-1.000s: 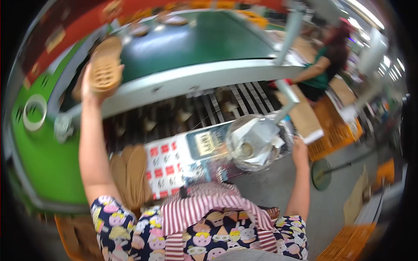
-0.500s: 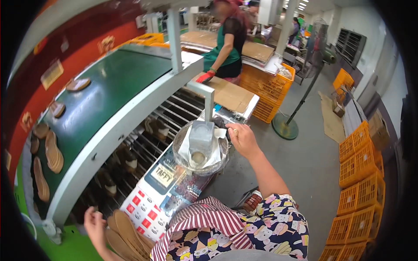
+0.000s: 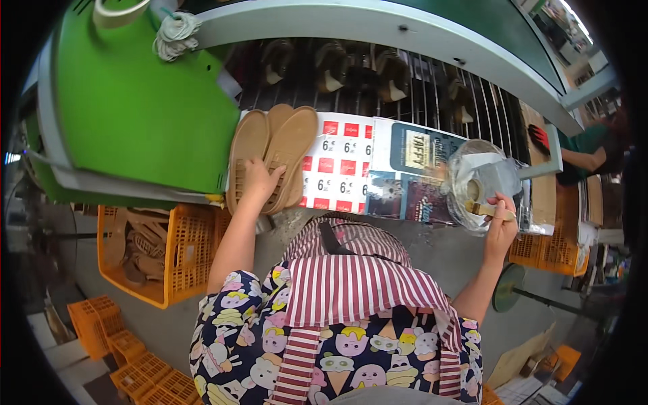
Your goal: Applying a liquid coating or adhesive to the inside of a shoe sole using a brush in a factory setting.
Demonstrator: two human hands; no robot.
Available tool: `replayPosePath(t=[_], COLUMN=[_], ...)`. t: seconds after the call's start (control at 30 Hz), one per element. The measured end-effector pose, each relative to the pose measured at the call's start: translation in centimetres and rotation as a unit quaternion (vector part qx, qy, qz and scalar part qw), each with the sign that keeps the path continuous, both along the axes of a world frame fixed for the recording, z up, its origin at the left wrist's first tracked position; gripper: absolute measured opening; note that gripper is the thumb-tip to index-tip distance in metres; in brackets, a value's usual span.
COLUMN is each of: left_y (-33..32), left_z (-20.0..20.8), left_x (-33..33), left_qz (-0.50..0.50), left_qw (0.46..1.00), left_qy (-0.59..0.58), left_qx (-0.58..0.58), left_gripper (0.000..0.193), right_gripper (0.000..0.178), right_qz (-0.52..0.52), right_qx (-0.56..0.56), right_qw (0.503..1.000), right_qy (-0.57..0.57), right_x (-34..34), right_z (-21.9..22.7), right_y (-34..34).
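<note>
Left hand [image 3: 260, 181] lies over the brown soles [image 3: 297, 131], fingers bent and thumb spread; cannot tell if it grips or just rests. Right hand [image 3: 501, 223] grasps a small brush [image 3: 483, 209], pale handle, brown tip pointing left, over the near rim of the bowl.

Soles: at least three, overlapping, toes away from the person, on the left end of the table [image 3: 337, 174]. Two top ones show a grid of hollows at the near end, partly under the left hand. Bowl [image 3: 457, 167] sits at the right end, wrapped in clear plastic; grey block [image 3: 503, 177], white paper and a small round cup [image 3: 473, 190] inside.

Printing on the table top: white sheet with rows of red blocks and large black figures, just right of the soles; next to it a dark blue panel with a cream label [image 3: 418, 149] in dark capitals; dark panel with pale blue lettering nearer the person.

Beyond the table: rack [image 3: 425, 88] of metal bars with dark pieces, pale-ended; grey beam [image 3: 351, 21] behind. Left: green panel [image 3: 145, 101], tape roll [image 3: 121, 13], white string bundle [image 3: 177, 35]. Below it, orange crate [image 3: 191, 250] of brown pieces. Far right: co-worker's red glove [image 3: 539, 137].
</note>
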State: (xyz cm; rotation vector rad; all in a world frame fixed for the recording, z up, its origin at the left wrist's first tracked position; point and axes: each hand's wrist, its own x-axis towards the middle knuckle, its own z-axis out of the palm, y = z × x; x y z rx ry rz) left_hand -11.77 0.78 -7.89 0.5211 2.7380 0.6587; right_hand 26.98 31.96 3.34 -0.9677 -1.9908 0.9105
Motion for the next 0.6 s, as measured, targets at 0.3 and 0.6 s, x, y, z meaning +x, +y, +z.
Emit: replayPosePath(t=[0.3,0.6], left_y=[-1.6,-0.5], left_z=[-1.5,4.6], left_x=[-2.9,1.2], left_qz=[-0.046,0.041], left_qw=[0.985,0.665], left_qy=[-0.082,-0.539], left_qx=[0.144,0.516], left_gripper=[0.038,0.047], right_gripper=[0.025,0.020], right_qz=[-0.037,-0.106], right_qx=[0.002,-0.097], right_qw=[0.993,0.980], right_qy=[0.110,0.135], right_x=[-0.6,3.1], right_z=[0.0,-5.0], right_y=[0.1,3.1])
